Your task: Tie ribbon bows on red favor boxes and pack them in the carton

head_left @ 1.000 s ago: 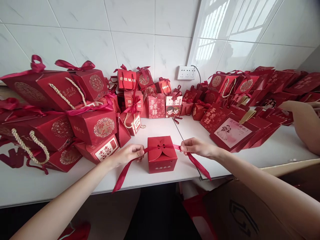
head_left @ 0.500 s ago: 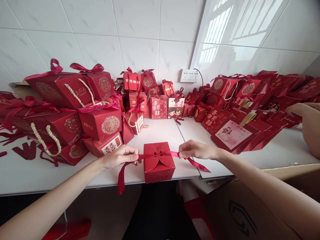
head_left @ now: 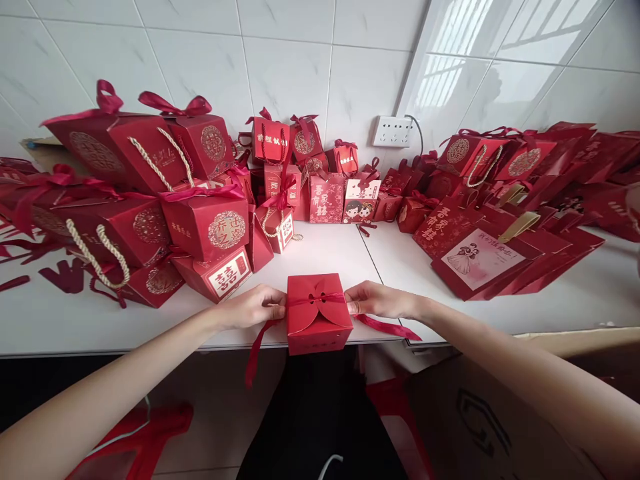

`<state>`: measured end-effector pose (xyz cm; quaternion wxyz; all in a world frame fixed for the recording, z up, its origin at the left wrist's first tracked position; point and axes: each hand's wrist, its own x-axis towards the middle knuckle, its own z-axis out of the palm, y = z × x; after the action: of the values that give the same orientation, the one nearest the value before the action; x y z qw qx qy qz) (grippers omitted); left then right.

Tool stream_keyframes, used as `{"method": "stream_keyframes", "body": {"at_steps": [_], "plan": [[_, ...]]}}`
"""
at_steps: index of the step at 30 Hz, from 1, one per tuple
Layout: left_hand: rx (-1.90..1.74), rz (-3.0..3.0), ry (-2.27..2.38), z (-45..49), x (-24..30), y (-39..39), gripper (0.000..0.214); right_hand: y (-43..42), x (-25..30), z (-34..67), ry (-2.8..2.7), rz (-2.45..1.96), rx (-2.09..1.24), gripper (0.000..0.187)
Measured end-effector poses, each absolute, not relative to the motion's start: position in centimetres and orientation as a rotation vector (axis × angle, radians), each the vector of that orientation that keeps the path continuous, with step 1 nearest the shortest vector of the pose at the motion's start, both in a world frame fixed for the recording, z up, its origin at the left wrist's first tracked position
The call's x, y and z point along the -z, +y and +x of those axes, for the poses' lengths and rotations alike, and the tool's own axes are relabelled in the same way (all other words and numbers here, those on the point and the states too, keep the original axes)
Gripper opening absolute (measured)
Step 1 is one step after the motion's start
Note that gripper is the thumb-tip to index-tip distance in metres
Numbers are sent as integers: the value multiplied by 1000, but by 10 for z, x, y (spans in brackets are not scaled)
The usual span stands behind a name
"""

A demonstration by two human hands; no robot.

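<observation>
A small red gift box [head_left: 320, 327] stands at the table's front edge, its curved top flaps folded together. Across those flaps runs a dark red ribbon [head_left: 383, 325], drawn flat through the openings at the centre. My left hand [head_left: 260, 307] is closed on the ribbon at the box's left side, with a loose tail hanging over the edge. At the right side, my right hand [head_left: 373, 299] pinches the ribbon's other end, and that tail lies on the tabletop. Both hands are against or very close to the box's sides.
Stacked red gift boxes [head_left: 205, 227] with bows and rope handles fill the left. More boxes [head_left: 327, 198] line the tiled wall below a power strip [head_left: 393, 131]. Red bags [head_left: 483, 257] stand right, near part of another person's hand [head_left: 634, 207]. A cardboard carton [head_left: 480, 413] is below.
Both hands have come inward and down to the box's sides, drawing the ribbon flat over its top. The view has tilted slightly downward. The other person's hand has shifted right, mostly out of view.
</observation>
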<state>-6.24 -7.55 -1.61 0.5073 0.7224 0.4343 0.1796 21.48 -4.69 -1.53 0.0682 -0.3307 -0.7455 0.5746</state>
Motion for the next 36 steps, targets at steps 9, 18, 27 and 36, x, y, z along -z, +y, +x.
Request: {"method": "stream_keyframes", "body": {"at_steps": [9,18,27,36], "plan": [[-329,1836,1016,-69,5,-80,39,-50,-1,220,-2240,-976,-1732,46],[-302,1716,1175,-71,-41,-95,38,-64,-51,213,-2066,-846,-1599,28],[-161,2251,1407,-60,-70,-108,29,-73,-31,178,-1976,-811,-1279,26],[-262,2377,1448,-49,-74,-114,32,-74,-23,169,-2122,-805,-922,21]]}}
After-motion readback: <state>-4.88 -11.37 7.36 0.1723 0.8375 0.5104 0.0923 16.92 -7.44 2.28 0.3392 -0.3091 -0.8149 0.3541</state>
